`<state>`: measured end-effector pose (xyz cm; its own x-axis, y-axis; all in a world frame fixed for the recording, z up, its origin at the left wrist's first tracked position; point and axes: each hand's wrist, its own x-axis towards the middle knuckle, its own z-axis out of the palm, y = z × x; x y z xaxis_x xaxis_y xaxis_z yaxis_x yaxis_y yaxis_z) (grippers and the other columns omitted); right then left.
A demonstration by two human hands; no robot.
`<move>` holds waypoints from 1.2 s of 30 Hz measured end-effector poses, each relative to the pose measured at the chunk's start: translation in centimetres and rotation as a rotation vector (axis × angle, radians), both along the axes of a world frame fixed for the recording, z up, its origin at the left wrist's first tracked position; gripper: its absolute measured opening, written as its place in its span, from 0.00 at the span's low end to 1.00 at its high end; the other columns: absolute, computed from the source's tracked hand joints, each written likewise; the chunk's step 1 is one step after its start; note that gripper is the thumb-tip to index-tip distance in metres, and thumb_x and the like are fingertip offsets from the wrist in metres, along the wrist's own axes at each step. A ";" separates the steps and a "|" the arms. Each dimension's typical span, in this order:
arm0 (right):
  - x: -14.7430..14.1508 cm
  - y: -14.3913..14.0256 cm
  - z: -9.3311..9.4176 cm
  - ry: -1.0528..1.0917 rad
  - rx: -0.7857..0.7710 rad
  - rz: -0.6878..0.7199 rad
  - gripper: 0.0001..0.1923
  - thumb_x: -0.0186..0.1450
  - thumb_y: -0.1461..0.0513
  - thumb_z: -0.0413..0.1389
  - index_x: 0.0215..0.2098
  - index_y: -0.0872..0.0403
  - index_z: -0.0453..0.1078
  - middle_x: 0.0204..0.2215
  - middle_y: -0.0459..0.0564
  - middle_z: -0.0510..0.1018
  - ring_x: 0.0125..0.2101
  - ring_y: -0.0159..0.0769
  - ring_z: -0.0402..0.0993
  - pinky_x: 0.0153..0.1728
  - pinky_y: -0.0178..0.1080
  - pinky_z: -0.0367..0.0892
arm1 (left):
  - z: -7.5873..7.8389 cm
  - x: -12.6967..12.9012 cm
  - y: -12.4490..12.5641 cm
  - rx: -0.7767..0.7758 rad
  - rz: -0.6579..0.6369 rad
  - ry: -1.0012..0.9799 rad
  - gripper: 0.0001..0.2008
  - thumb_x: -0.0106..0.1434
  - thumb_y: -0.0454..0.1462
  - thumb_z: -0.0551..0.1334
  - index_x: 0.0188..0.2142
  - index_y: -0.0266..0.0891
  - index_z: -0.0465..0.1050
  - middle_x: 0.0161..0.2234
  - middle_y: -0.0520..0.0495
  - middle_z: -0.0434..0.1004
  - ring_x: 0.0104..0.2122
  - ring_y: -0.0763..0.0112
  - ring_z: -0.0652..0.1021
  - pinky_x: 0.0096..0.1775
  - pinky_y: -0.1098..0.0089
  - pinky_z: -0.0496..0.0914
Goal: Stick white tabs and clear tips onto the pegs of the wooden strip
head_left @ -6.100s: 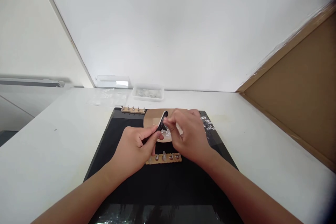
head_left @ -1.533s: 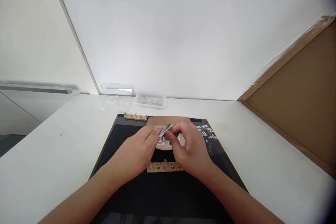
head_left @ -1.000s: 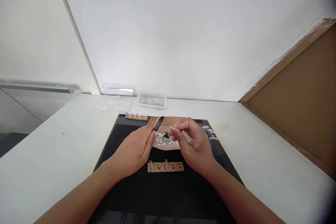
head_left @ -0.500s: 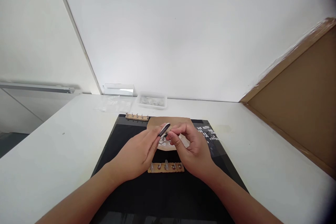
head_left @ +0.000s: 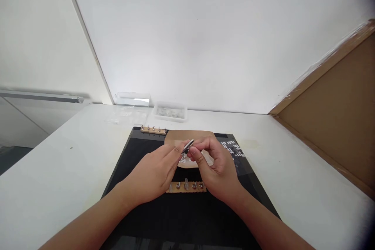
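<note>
Here, nail file (head_left: pixel 187 147) tip up-right

Black mat (head_left: pixel 140 211) flat on white table (head_left: pixel 47 179). Wooden strip with metal pegs (head_left: pixel 152 130) at mat's far edge. Clear plastic tray (head_left: pixel 170 111) of small pieces against wall, clear plastic box (head_left: pixel 133 99) left of it. Cardboard panel (head_left: pixel 334 113) leaning at right.

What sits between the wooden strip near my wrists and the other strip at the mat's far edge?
In the head view, between the near strip and the far strip lie the brown card and both hands, left hand and right hand, pinching a small file.
</note>
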<state>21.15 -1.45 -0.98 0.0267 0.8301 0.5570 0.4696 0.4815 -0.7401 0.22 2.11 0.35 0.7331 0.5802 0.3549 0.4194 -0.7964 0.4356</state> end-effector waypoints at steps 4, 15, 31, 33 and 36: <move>-0.5 -0.3 0.0 -0.066 0.052 -0.105 0.06 0.75 0.57 0.57 0.39 0.48 0.70 0.37 0.50 0.82 0.39 0.43 0.80 0.41 0.48 0.72 | 0.1 0.0 -0.1 0.013 -0.001 -0.021 0.23 0.80 0.34 0.48 0.72 0.41 0.57 0.47 0.39 0.79 0.46 0.58 0.80 0.44 0.60 0.78; -0.9 -0.4 0.3 -0.129 0.064 -0.113 0.07 0.74 0.60 0.57 0.37 0.48 0.68 0.35 0.47 0.83 0.36 0.42 0.80 0.42 0.48 0.68 | -0.3 0.0 0.1 0.058 0.018 0.000 0.24 0.79 0.33 0.49 0.72 0.40 0.56 0.51 0.36 0.78 0.47 0.58 0.80 0.44 0.59 0.79; -0.7 -0.3 0.4 -0.094 0.042 -0.146 0.08 0.75 0.58 0.57 0.36 0.48 0.69 0.33 0.47 0.82 0.36 0.43 0.80 0.41 0.48 0.69 | -0.3 0.0 0.1 0.012 0.007 -0.005 0.24 0.79 0.32 0.49 0.72 0.42 0.57 0.46 0.40 0.77 0.45 0.59 0.79 0.44 0.61 0.78; -0.7 -0.2 0.5 -0.069 0.048 -0.160 0.07 0.75 0.58 0.57 0.37 0.48 0.69 0.33 0.47 0.82 0.36 0.42 0.80 0.41 0.48 0.69 | -0.4 -0.1 0.1 0.021 0.006 -0.001 0.23 0.79 0.32 0.49 0.71 0.42 0.58 0.46 0.41 0.77 0.45 0.59 0.78 0.44 0.61 0.78; -0.7 -0.2 0.5 -0.083 0.025 -0.149 0.08 0.75 0.58 0.57 0.36 0.48 0.69 0.33 0.47 0.82 0.36 0.42 0.80 0.41 0.47 0.69 | -0.4 -0.1 0.1 0.027 0.017 0.015 0.22 0.79 0.33 0.49 0.69 0.42 0.60 0.44 0.41 0.77 0.43 0.60 0.78 0.43 0.61 0.77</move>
